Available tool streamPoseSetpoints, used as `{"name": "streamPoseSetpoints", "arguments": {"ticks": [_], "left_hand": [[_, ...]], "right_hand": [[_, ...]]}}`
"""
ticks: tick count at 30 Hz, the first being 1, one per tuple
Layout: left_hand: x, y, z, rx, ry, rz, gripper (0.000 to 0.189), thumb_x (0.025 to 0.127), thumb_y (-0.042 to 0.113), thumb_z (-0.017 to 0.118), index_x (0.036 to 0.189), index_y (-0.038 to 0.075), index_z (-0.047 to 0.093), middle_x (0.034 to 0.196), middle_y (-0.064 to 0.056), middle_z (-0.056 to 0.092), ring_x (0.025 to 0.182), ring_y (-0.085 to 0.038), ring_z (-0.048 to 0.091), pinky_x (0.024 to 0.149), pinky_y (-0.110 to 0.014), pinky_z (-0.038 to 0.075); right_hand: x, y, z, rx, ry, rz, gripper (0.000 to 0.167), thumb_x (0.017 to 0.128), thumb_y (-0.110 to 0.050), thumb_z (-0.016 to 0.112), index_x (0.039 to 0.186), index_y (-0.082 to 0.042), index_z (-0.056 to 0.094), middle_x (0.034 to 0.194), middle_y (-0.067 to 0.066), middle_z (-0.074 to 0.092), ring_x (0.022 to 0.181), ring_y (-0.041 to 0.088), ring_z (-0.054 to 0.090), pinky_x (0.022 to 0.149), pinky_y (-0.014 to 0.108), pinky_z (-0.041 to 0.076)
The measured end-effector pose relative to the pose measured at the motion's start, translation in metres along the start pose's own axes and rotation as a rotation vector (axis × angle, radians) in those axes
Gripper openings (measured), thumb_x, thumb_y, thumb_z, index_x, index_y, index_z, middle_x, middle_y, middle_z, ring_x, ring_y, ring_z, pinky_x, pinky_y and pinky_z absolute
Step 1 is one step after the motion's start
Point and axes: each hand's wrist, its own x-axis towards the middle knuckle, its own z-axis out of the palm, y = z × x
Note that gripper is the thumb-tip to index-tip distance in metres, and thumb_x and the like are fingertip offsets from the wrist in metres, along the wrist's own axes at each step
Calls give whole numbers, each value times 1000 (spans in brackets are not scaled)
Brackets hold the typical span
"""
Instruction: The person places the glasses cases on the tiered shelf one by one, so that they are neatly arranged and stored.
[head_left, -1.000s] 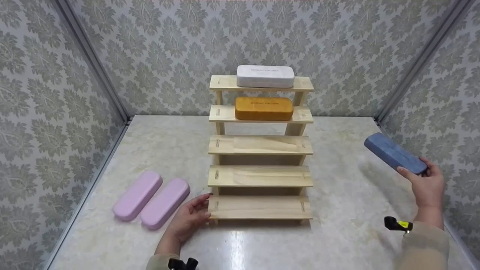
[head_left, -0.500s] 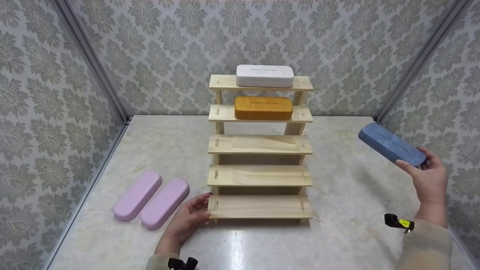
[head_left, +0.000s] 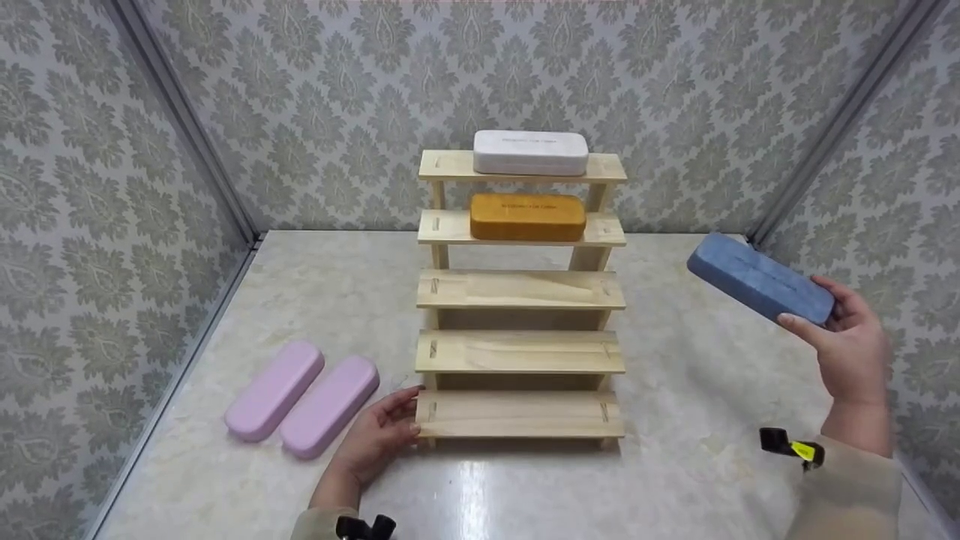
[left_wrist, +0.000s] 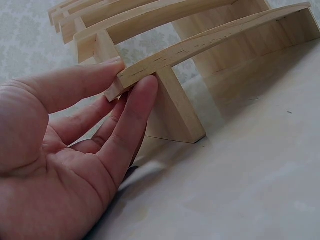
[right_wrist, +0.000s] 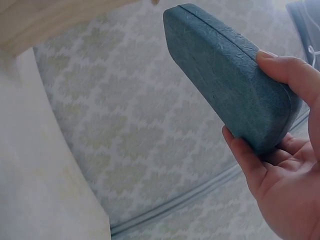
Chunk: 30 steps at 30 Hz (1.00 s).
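Case (head_left: 761, 279), blue, held aloft over table (head_left: 675, 465), right of wooden rack (head_left: 521, 416). Right hand (head_left: 855, 352) clamped on its near end; left hand (head_left: 375, 442) pinches left end of rack's bottom step. White case (head_left: 530, 154) on top step, orange case (head_left: 528, 217) one step below. Two pink cases (head_left: 330, 407) side by side on table, left of rack.

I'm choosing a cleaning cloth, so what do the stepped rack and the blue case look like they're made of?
The stepped rack looks like pale wood, seemingly unvarnished, with grain streaks along its boards. The blue case is perhaps leather or imitation leather, mostly matte, judging by its crinkled texture in the right wrist view; what lies beneath can't be seen.
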Motion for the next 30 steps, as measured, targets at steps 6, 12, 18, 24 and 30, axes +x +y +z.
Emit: {"name": "streamPoseSetpoints", "arguments": {"ticks": [6,12,18,24,30], "left_hand": [[-1,0,1,1,-4,6,77,90,-9,64,156,-11,25,128,-2,62,111,-16,65,89,-29,61],[0,0,1,-6,-3,11,76,90,-10,63,155,-12,24,128,0,62,114,-15,64,90,-28,61],[0,0,1,8,-3,10,77,90,-10,63,156,-13,23,128,-1,62,113,-15,64,90,-27,61],[0,1,1,12,2,3,77,89,-10,63,156,-12,24,128,-2,62,113,-16,64,91,-28,61],[0,2,1,20,5,-3,77,90,-9,64,156,-12,24,128,-2,62,112,-16,64,89,-27,61]], "right_hand": [[-3,-4,15,42,-83,-82,62,83,23,67,140,-1,58,122,-2,65,104,7,64,81,11,58],[-4,-7,32,50,-178,-116,63,84,24,66,142,3,54,122,0,65,105,9,63,83,13,58],[-3,-9,54,32,-242,-132,63,83,24,67,141,3,55,127,0,65,108,10,63,87,13,57],[0,-8,78,2,-297,-108,66,81,23,69,142,3,54,126,0,65,107,10,64,87,15,58],[3,-8,103,-46,-343,-59,68,80,19,74,143,3,53,125,-1,64,108,10,63,88,15,57]]}}
